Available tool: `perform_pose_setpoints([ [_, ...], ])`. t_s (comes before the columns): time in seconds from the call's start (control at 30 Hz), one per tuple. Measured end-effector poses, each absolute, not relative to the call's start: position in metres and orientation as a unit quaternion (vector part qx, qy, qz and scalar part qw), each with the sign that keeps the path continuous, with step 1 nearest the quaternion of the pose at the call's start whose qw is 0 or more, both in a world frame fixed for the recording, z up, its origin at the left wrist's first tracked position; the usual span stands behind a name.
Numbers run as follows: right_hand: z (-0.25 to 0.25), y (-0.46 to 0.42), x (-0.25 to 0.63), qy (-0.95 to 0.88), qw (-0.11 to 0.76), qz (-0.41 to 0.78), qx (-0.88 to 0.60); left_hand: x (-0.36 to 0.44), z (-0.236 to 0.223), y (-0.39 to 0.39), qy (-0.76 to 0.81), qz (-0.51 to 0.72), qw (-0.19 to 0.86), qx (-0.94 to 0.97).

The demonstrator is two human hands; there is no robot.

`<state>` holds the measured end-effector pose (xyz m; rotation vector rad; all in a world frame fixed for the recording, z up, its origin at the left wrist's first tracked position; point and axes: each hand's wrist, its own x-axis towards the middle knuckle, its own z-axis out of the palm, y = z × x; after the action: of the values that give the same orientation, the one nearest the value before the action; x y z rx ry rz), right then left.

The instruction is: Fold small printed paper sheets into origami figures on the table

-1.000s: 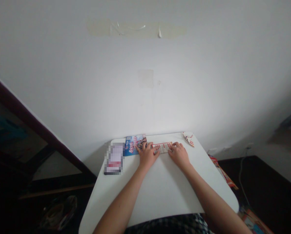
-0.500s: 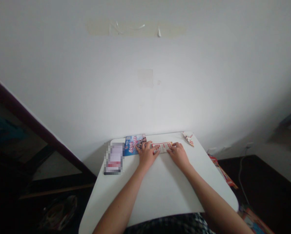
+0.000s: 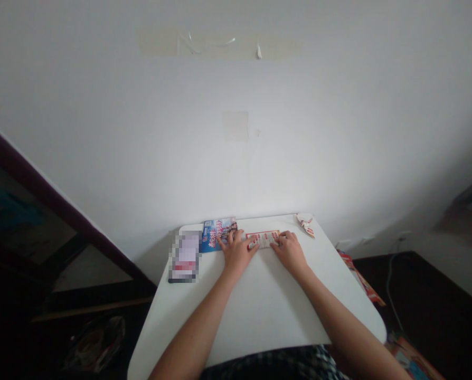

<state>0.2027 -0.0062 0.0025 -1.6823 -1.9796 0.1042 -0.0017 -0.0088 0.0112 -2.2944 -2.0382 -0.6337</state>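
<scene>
A small folded paper leaflet (image 3: 265, 240), cream with red print and a yellow-red edge, lies flat near the back of the white table (image 3: 267, 301). My left hand (image 3: 237, 256) rests with fingers spread, its thumb on the leaflet's left end and the other fingertips over the right side of a blue printed flyer (image 3: 212, 237). At the leaflet's right end, my right hand (image 3: 291, 254) has its fingers bent and closed on the paper's edge. Some of the leaflet is hidden under both hands.
A phone (image 3: 184, 258), blurred out, lies at the table's left edge. Crumpled paper (image 3: 306, 224) sits at the back right corner. Behind the table rises a white wall (image 3: 319, 132) with old tape marks. Printed papers (image 3: 362, 277) lie below the table's right side.
My left fingers have spread a little further left across the blue flyer. My right hand and the leaflet stay practically where they were.
</scene>
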Motion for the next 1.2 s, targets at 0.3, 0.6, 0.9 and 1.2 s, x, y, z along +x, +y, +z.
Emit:
perform_pose_setpoints([
  [0.3,0.001,-0.006,0.203,-0.732,0.280,0.052,-0.619,-0.005,0.004,-0.006,-0.632,-0.212,0.008,-0.746],
  [0.6,0.006,-0.010,0.200,-0.732,0.249,0.031,-0.633,-0.005,0.010,-0.005,-0.626,-0.196,-0.021,-0.755],
  [0.9,0.013,-0.016,0.195,-0.750,0.189,-0.002,-0.634,-0.006,0.010,-0.003,-0.634,-0.185,-0.030,-0.750],
  [1.2,0.013,-0.018,0.195,-0.768,0.159,-0.006,-0.620,-0.007,0.007,-0.001,-0.631,-0.190,-0.033,-0.751],
])
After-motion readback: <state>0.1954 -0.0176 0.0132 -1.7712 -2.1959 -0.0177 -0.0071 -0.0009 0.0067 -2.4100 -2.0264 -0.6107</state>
